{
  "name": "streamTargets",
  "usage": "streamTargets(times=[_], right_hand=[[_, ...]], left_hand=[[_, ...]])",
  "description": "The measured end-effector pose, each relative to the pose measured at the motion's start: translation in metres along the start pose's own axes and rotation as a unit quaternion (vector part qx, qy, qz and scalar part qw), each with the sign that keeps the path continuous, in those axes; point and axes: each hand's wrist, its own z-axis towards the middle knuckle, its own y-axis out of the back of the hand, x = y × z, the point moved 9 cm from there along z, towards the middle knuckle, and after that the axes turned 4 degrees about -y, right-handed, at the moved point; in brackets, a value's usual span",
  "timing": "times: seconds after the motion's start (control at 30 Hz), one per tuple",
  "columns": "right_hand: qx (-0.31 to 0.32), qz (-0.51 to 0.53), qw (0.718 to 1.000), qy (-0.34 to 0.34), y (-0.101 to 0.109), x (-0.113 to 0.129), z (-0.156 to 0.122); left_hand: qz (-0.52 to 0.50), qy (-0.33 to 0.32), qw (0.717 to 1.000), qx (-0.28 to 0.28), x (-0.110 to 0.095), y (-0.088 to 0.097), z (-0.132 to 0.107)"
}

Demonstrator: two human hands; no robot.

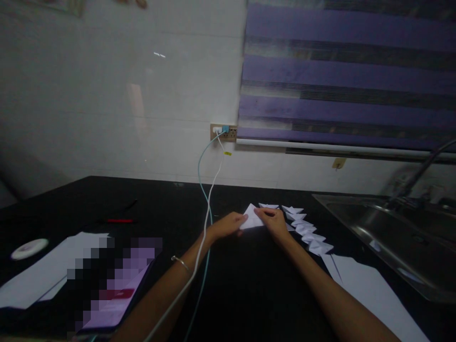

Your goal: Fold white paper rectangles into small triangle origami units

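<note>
A small folded piece of white paper [252, 217], peaked at the top, is held just above the black counter. My left hand [230, 224] pinches its left side between thumb and fingers. On the right side, my right hand [273, 221] grips the same paper, fingers bent over its edge. Just beyond and beside my right hand stand several folded paper boats [305, 229] in a slanting row. Another boat [269, 206] shows partly behind that hand. The lower edge of the held paper is partly hidden by my fingers.
White sheets [370, 285] lie at the right, near a steel sink [359, 237] with a tap. More sheets [53, 266], a white round object [29, 249], a red pen-like item [120, 221] and a partly blurred screen [121, 294] lie left. Two cables [207, 209] hang across the view.
</note>
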Motion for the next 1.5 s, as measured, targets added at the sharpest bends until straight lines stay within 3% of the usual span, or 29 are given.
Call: streamTargets(times=[0.23, 0.43, 0.5, 0.67, 0.8, 1.0, 1.2, 1.3, 1.5], right_hand=[[-0.010, 0.002, 1.000, 0.001, 0.002, 0.000, 0.000], [-0.004, 0.020, 1.000, -0.009, 0.000, 0.000, 0.000], [-0.003, 0.034, 0.999, -0.014, 0.000, 0.000, -0.001], [0.091, 0.054, 0.994, -0.037, -0.017, 0.000, -0.007], [0.157, 0.057, 0.985, -0.048, -0.034, -0.005, -0.012], [0.106, 0.164, 0.977, -0.088, -0.029, -0.012, -0.007], [0.112, 0.147, 0.982, -0.047, -0.032, -0.010, -0.006], [0.096, 0.118, 0.988, -0.022, -0.031, -0.012, -0.004], [0.060, 0.065, 0.996, 0.033, -0.024, 0.003, -0.006]], left_hand=[[0.039, 0.008, 0.999, 0.007, -0.002, -0.002, -0.001], [0.070, 0.042, 0.996, -0.036, 0.005, 0.004, -0.001], [0.058, 0.044, 0.997, -0.027, 0.005, 0.002, -0.001], [-0.062, -0.011, 0.997, -0.044, -0.005, 0.005, 0.000], [-0.095, -0.053, 0.992, -0.056, -0.008, 0.008, 0.003], [-0.072, -0.051, 0.981, -0.170, 0.004, 0.031, 0.004], [-0.045, -0.013, 0.961, -0.273, 0.015, 0.049, 0.003], [-0.043, 0.005, 0.968, -0.248, 0.015, 0.045, 0.003], [-0.087, 0.006, 0.994, -0.072, 0.013, 0.015, 0.006]])
